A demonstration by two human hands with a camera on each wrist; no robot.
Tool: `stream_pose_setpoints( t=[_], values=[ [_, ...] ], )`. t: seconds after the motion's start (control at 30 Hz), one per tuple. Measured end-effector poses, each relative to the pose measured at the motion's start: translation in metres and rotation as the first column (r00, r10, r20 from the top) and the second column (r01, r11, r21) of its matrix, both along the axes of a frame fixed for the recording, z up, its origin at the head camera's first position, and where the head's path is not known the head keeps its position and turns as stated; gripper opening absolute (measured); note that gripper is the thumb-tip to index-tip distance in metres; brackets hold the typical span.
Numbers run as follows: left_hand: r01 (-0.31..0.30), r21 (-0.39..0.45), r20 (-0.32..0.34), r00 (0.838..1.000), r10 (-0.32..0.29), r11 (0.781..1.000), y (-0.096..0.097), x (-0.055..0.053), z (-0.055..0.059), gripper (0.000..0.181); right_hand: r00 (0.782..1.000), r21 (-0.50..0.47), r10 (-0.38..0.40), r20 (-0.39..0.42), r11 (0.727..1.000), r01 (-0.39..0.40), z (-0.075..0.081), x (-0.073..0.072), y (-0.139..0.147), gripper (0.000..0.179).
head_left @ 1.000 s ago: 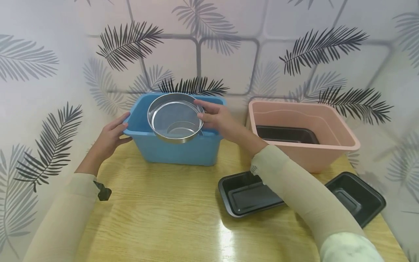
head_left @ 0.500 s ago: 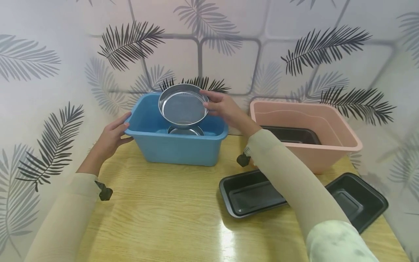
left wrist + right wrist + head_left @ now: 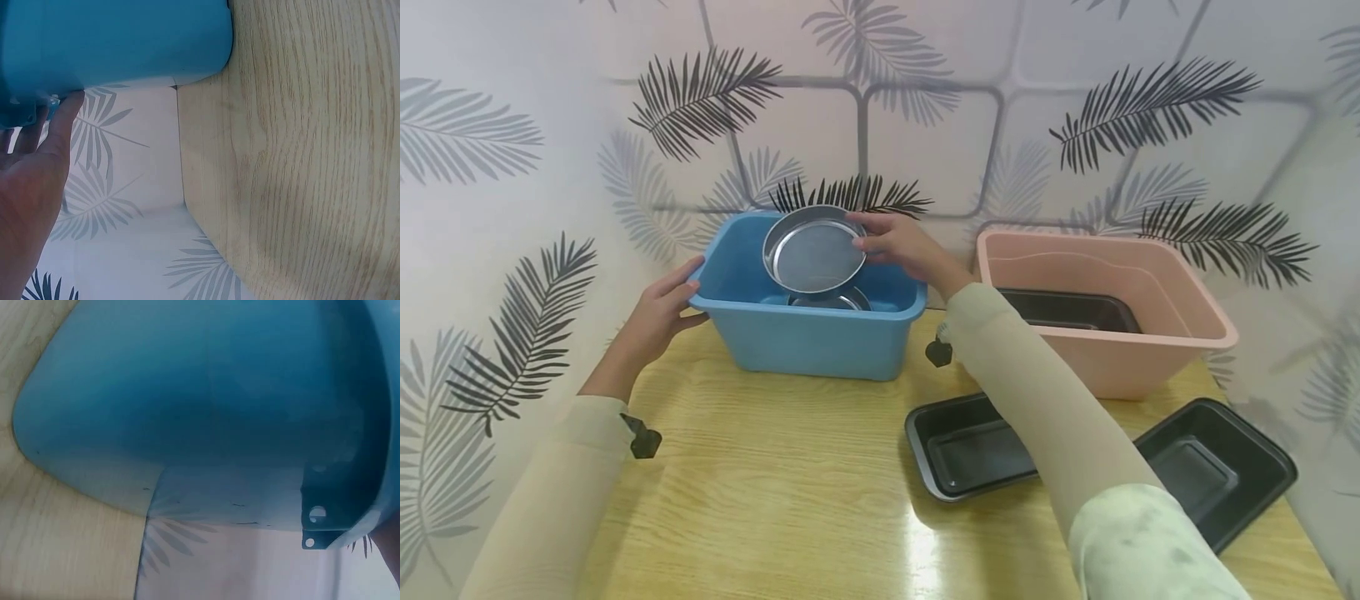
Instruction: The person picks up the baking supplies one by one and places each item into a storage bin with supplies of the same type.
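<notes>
My right hand (image 3: 904, 243) pinches the right rim of a round silver cake pan (image 3: 817, 255), which is tilted over the opening of a blue plastic tub (image 3: 808, 342). Part of another round pan (image 3: 848, 298) shows inside the tub, below the held one. At the tub's left end, my left hand (image 3: 653, 321) grips the rim; in the left wrist view, the fingers of the left hand (image 3: 31, 169) reach under the rim's edge. The tub's wall (image 3: 187, 412) fills most of the right wrist view, where the held pan is out of sight.
To the right stands a pink plastic tub (image 3: 1105, 358) with a dark pan (image 3: 1075, 310) inside. Two black loaf pans (image 3: 973, 450) lie on the wooden table (image 3: 760, 483), one partly behind my right forearm. A patterned wall (image 3: 925, 167) rises behind the tubs.
My right hand has carried the cake pan from the blue tub's front edge back over its opening, then slightly left and down. The pan inside shows more clearly. My left hand stays at the rim.
</notes>
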State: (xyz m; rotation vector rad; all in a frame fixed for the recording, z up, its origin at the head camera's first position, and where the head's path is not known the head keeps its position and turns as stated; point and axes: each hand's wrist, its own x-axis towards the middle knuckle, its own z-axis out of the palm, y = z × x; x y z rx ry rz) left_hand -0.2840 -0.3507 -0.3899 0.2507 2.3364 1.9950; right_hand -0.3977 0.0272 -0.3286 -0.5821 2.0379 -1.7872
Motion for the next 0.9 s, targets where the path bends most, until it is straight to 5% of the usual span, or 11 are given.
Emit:
stream_pose_setpoints(
  t=[0.4,0.9],
  values=[
    [0.038,0.023,0.007,0.999,-0.038,0.999,-0.005,-0.003,-0.003,0.061,0.999,0.202,0.046,-0.030,0.979,-0.039,-0.009,-0.005,-0.017,0.057],
    [0.040,0.020,0.001,0.999,-0.041,0.999,-0.004,-0.001,-0.003,0.062,0.997,0.295,0.041,-0.060,0.955,-0.021,-0.012,-0.004,-0.021,0.056]
  ],
)
